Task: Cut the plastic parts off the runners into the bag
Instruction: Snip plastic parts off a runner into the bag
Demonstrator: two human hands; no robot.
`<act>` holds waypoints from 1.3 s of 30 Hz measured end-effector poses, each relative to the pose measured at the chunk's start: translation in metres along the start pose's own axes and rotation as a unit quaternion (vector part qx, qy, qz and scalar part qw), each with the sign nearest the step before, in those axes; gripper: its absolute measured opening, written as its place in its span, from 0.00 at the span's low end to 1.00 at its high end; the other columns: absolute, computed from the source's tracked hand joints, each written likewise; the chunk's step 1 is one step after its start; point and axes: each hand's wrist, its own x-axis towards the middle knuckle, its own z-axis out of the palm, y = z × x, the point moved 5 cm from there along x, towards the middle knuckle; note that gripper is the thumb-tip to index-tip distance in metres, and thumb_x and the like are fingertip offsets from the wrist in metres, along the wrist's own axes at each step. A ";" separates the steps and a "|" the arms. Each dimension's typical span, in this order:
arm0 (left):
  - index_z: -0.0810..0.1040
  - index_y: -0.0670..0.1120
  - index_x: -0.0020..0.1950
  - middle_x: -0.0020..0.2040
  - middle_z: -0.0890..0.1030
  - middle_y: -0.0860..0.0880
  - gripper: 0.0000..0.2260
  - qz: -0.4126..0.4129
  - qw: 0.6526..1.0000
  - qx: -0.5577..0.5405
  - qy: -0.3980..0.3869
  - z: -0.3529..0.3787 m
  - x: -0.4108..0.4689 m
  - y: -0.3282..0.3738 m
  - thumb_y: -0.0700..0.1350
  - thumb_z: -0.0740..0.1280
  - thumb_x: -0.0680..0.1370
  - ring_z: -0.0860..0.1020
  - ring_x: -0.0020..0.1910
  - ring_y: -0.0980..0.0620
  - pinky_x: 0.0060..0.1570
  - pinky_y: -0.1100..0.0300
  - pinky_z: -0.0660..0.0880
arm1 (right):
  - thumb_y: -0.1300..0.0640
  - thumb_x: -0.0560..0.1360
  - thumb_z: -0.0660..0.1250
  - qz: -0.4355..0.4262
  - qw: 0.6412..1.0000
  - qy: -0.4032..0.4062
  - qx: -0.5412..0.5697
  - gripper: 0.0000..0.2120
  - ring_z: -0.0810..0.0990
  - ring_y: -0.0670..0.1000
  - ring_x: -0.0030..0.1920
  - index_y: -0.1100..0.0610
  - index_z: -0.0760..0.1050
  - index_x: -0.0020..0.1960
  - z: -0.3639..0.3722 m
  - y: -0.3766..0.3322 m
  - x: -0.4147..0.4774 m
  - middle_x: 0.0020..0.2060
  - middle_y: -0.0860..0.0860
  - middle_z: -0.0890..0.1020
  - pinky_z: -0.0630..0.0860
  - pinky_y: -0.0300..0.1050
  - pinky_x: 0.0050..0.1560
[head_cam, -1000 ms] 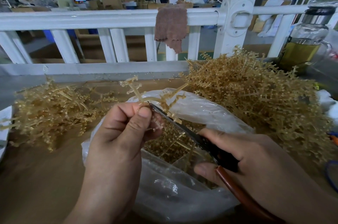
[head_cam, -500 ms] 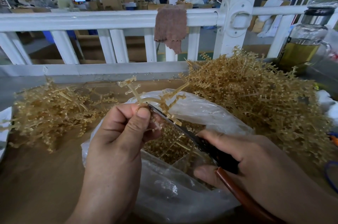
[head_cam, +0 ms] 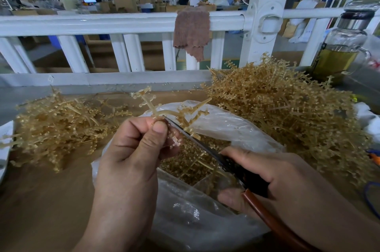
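Note:
My left hand (head_cam: pixel 131 149) pinches a tan plastic runner (head_cam: pixel 156 108) between thumb and fingers, holding it over the open clear plastic bag (head_cam: pixel 226 128). My right hand (head_cam: pixel 277 179) grips scissors (head_cam: pixel 205 147) with a black pivot and brown handle. The blade tip lies against the runner right beside my left thumb. Small cut parts (head_cam: pixel 189 165) lie piled inside the bag.
A big heap of tan runners (head_cam: pixel 287 112) lies to the right of the bag, a flatter heap (head_cam: pixel 57 124) to the left. A white railing (head_cam: pixel 123 23) with a brown cloth (head_cam: pixel 191 31) runs behind. A glass jar of yellow liquid (head_cam: pixel 339 50) stands at far right.
The runner in my left hand has shifted slightly; the scissors stay against it. Both hands remain nearly where they were.

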 end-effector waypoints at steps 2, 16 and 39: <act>0.82 0.54 0.39 0.39 0.83 0.49 0.04 0.007 1.000 0.008 -0.006 0.001 -0.001 0.001 0.52 0.72 0.73 0.81 0.41 0.52 0.44 0.58 0.80 | 0.25 0.64 0.61 -0.004 1.000 0.005 0.005 0.25 0.79 0.35 0.45 0.22 0.65 0.61 0.000 0.000 0.000 0.48 0.35 0.81 0.75 0.35 0.49; 0.82 0.55 0.39 0.39 0.83 0.51 0.08 0.007 1.000 0.011 0.007 0.003 -0.003 -0.001 0.47 0.68 0.76 0.81 0.41 0.51 0.46 0.51 0.77 | 0.26 0.68 0.61 -0.017 1.000 0.023 0.000 0.19 0.80 0.37 0.35 0.26 0.69 0.57 -0.001 -0.004 -0.002 0.40 0.39 0.81 0.74 0.34 0.34; 0.81 0.53 0.34 0.37 0.82 0.51 0.10 -0.037 0.998 -0.043 0.030 0.000 0.001 -0.003 0.47 0.68 0.76 0.81 0.38 0.55 0.40 0.60 0.79 | 0.31 0.68 0.60 -0.019 0.993 0.084 -0.085 0.25 0.77 0.39 0.36 0.40 0.71 0.61 -0.001 -0.009 -0.003 0.31 0.41 0.78 0.72 0.34 0.36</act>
